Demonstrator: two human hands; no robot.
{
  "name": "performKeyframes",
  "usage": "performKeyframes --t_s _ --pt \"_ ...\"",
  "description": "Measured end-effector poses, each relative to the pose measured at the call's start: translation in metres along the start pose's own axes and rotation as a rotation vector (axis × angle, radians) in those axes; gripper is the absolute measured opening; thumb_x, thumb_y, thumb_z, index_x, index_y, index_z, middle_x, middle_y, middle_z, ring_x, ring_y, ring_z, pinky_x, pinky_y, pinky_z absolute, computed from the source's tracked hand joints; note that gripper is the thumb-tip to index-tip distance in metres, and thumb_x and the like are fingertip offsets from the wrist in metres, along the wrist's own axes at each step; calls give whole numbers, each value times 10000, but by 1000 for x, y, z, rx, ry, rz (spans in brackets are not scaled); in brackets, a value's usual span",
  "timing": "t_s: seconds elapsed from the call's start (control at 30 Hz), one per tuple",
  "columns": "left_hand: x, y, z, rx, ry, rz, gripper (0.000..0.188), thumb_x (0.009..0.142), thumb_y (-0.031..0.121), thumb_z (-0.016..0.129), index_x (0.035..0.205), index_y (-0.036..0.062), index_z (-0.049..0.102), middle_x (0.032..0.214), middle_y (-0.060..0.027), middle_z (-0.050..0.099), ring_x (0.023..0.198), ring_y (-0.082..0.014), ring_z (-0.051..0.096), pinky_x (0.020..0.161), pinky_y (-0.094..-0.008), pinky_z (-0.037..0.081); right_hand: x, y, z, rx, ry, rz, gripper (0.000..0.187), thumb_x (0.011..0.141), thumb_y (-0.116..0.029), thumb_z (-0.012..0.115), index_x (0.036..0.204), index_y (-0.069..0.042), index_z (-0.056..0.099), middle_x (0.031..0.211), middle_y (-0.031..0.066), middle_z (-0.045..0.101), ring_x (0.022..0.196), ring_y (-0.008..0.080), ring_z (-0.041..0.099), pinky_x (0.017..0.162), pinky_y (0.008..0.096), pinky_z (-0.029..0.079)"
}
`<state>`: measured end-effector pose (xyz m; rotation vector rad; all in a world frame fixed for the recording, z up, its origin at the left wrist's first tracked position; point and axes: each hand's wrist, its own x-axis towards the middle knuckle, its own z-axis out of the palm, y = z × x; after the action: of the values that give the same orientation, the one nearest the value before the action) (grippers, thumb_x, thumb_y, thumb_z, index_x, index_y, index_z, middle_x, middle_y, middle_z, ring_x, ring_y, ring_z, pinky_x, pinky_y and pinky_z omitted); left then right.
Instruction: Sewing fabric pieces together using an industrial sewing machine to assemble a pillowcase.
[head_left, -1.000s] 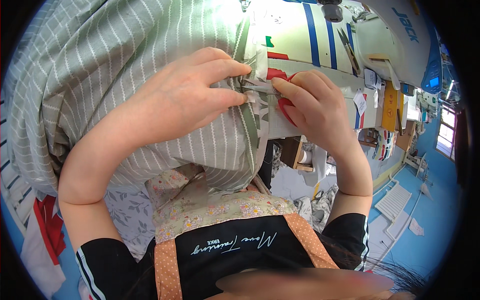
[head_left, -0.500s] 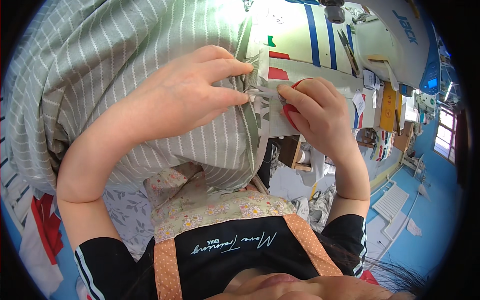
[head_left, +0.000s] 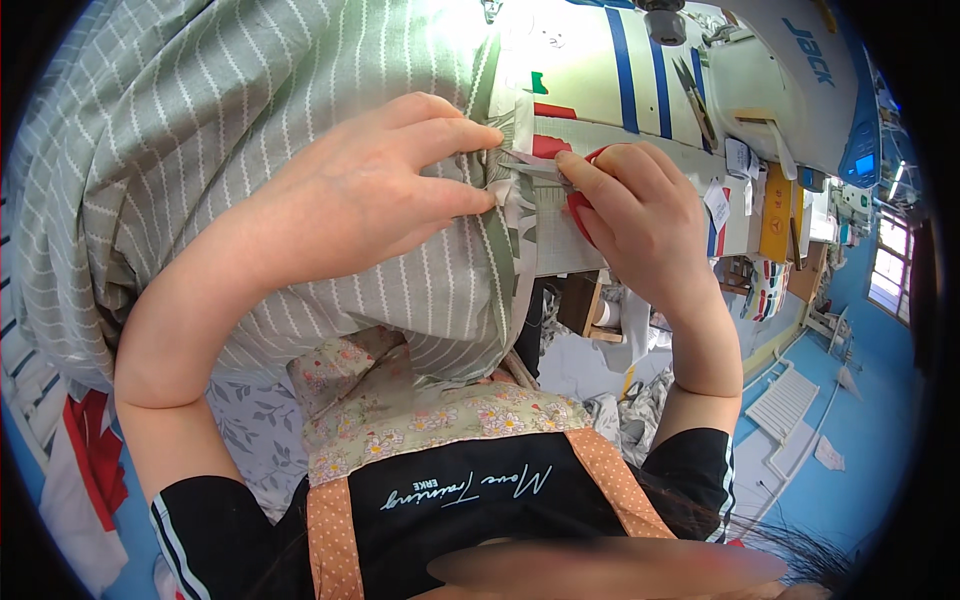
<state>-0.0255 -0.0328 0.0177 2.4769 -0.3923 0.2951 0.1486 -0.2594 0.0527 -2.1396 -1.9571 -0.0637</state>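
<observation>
My right hand [head_left: 645, 215] is closed around a pair of red-handled scissors [head_left: 538, 168]. Their blades point left and stand apart over the edge of the grey-green fabric with white zigzag stripes [head_left: 310, 130]. My left hand [head_left: 385, 185] lies on this fabric with index finger and thumb stretched toward the edge. Those two fingertips touch the edge a little apart, the blade tips between them. A pale strip with grey-green patches [head_left: 522, 225] runs along the edge. Beside the thumb tip a small white bit shows. The fabric spreads over my lap and up the left side.
A white sewing machine [head_left: 800, 60] stands at the far right. Blue tape strips [head_left: 622, 70] cross the pale work surface, with dark tweezers or snips [head_left: 695, 105] beside them. Farther right is a yellow box [head_left: 777, 215]. A wooden compartment [head_left: 580, 305] sits below the table edge.
The scissor blades have opened wider and shifted slightly away from me. My right hand has moved a little with them. My left hand has barely moved on the fabric.
</observation>
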Motion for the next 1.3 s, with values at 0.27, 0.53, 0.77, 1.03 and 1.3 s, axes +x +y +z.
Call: performKeyframes --t_s 0.27,0.53,0.77,1.03,1.3 --pt "0 0 -1 9 -7 -2 366 711 40 785 1068 112 759 1382 -74 609 1244 -312 565 1003 -417 522 1 2 6 174 29 26 438 744 11 766 1169 -86 731 993 65 657 885 253 648 747 370 554" --pt "2 -2 -2 15 5 45 413 712 35 796 1114 90 715 1384 -77 612 1249 -318 566 1009 -424 521 -21 46 11 123 206 420 390 869 -4 708 1254 -69 709 1110 116 700 966 282 685 874 370 555" --pt "2 -6 -1 -28 49 10 613 702 19 816 1261 36 564 1178 -119 654 1110 -323 627 891 -425 562 -26 78 4 -129 108 684 348 940 -57 655 1283 -69 706 1179 144 712 1042 301 684 947 388 522" --pt "3 -5 0 -57 77 -14 615 703 12 814 1269 40 574 1123 -130 653 1089 -334 638 866 -424 564 -34 96 -9 61 166 752 243 954 -78 661 1183 -51 740 1103 115 736 1044 302 682 943 349 514" --pt "3 -8 1 -61 110 30 551 688 -6 811 1183 38 572 1165 -123 663 1092 -343 635 884 -432 555 7 5 13 283 321 197 119 843 -44 773 953 -25 731 954 108 692 928 276 662 816 357 530"
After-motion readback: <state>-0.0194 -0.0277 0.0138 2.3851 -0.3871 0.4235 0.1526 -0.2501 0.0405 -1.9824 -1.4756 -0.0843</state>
